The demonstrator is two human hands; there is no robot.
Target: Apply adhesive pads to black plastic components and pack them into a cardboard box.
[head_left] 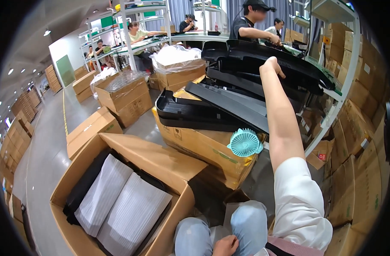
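My right arm is stretched far forward over a stack of black plastic parts. At its end my right hand (pixel 272 68) is closed on the edge of a long black plastic tray (pixel 246 50) at the top of the stack; some fingertips are hidden. My left hand (pixel 225 246) rests in my lap against my jeans, its fingers curled in, with nothing visible in it. Below the stretched arm, a flat black panel (pixel 227 104) lies slanted across a ribbed black tray (pixel 190 112).
An open carton (pixel 186 209) at lower left holds foam-wrapped black parts (pixel 131 209). A turquoise fan (pixel 245 143) is at the edge of the taped carton (pixel 199 147) under the stack. Shelving (pixel 351 64) rises at right. Co-workers sit or stand at far benches.
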